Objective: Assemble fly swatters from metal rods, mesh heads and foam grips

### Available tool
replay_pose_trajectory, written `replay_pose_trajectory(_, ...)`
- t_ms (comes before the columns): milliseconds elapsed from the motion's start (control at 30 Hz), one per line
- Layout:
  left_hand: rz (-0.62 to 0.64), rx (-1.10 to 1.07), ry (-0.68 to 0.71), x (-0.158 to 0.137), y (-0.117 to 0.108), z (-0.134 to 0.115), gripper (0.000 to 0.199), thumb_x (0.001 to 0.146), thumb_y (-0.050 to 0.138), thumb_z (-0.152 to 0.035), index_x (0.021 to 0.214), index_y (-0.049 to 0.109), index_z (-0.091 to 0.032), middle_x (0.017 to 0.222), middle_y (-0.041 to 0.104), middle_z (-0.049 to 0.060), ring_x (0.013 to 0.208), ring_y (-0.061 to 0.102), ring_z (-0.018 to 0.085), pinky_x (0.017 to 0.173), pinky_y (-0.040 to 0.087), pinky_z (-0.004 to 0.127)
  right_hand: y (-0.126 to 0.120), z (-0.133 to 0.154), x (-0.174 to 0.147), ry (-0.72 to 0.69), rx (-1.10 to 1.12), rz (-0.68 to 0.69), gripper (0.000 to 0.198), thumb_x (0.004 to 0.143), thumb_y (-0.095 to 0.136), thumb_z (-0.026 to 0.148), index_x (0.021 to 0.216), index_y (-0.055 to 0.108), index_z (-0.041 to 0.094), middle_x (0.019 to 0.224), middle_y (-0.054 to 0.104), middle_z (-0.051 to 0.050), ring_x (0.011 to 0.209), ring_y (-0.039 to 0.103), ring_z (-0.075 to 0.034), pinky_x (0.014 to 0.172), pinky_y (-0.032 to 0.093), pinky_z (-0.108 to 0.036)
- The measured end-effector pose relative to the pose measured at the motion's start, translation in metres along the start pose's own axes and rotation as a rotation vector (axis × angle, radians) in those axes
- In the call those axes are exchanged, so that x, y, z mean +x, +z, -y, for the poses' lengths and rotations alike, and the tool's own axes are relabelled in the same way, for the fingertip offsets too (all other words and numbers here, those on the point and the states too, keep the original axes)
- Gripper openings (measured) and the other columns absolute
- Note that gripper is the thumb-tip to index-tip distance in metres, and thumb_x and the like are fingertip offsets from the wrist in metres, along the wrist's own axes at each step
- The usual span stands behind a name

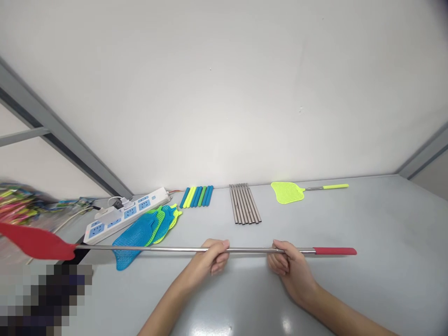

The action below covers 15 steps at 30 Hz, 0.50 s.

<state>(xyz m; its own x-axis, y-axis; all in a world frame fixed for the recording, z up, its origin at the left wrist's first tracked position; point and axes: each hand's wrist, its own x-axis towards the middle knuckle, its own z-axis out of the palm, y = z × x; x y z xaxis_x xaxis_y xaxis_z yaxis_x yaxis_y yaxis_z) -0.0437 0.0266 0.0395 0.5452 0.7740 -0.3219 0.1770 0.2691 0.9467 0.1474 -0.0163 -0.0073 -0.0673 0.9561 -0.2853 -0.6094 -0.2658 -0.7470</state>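
Two-handed: holding a red swatter [175, 249] level over the counter [385, 224], clamping its metal shaft [252, 250] with the left hand [210, 257] and, well apart, the right hand [289, 265]; apparently adjusting shaft length, likely calling for straight-line force.

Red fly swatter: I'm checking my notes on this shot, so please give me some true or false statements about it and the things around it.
1. The left hand and right hand both hold the red fly swatter by its metal shaft. True.
2. The red grip is beyond the left hand. False: it is beyond the right hand.
3. The loose grips near the wall are all blue. False: yellow and green ones lie among them.
4. The yellow-green fly swatter has a grip attached. True.
5. The loose metal rods lie on the power strip. False: they lie on the table.
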Motion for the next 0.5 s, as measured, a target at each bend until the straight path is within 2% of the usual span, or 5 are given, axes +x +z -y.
replay_pose_trajectory(133,-0.013,-0.146,-0.124,-0.006,-0.005,-0.010,0.038,0.077,0.039,-0.037,0.049,0.021,-0.018,0.042,0.017,-0.008,0.039,0.018,0.006,0.044,0.018,0.022,0.003,0.004,-0.001,0.046,-0.048,-0.070,0.044,0.072,0.047,0.032,0.044,0.016,0.020,0.043,0.013,0.006,0.043,0.014,-0.009,0.046,0.017,-0.029)
replay_pose_trajectory(233,-0.017,-0.203,-0.202,-0.012,-0.007,-0.015,0.038,0.077,0.040,-0.037,0.050,0.020,-0.018,0.043,0.015,-0.009,0.039,0.015,0.005,0.046,0.020,0.022,0.005,0.010,0.000,0.031,-0.077,-0.065,0.043,0.072,0.047,0.032,0.045,0.016,0.020,0.042,0.013,0.006,0.042,0.014,-0.009,0.045,0.017,-0.028)
replay_pose_trajectory(500,0.003,-0.251,-0.175,-0.014,-0.010,-0.016,0.037,0.078,0.041,-0.036,0.051,0.023,-0.018,0.046,0.016,-0.008,0.040,0.015,0.004,0.046,0.015,0.023,0.004,0.026,0.003,0.019,-0.157,-0.066,0.041,0.071,0.049,0.030,0.045,0.019,0.019,0.042,0.014,0.006,0.042,0.014,-0.008,0.044,0.015,-0.027)
